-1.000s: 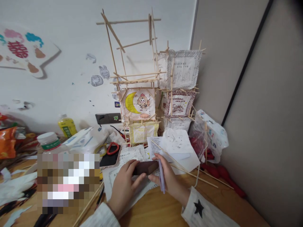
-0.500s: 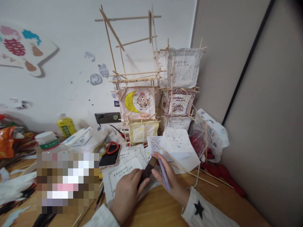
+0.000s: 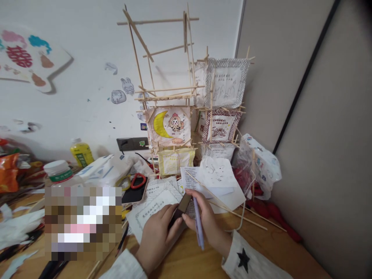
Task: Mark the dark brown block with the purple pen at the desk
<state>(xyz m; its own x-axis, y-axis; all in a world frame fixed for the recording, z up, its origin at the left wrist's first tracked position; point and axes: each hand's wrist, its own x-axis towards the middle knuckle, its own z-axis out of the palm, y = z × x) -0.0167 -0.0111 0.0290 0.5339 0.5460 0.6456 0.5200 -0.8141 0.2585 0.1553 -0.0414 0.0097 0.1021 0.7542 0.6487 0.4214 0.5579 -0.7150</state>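
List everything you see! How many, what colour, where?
Dark block: one, brown, held at centre
Pen: one, lilac, right of block
Papers: several, mostly white, centre
Stick frames: at least two, tan, back
Moon picture: one, yellow and white, left frame
Loose sticks: several, tan, table
Phone-like slab: one, dark, left of papers
Bottles: two, yellow and clear, left
Packet: one, orange, far left
Cutouts: several, multicoloured, wall
Plastic bag: one, clear and white, right
Pixelated patch: one, mixed, front left
Table: one, brown, underneath
Sleeves: two, white, front
Left hand: one, gripping block
Right hand: one, holding pen
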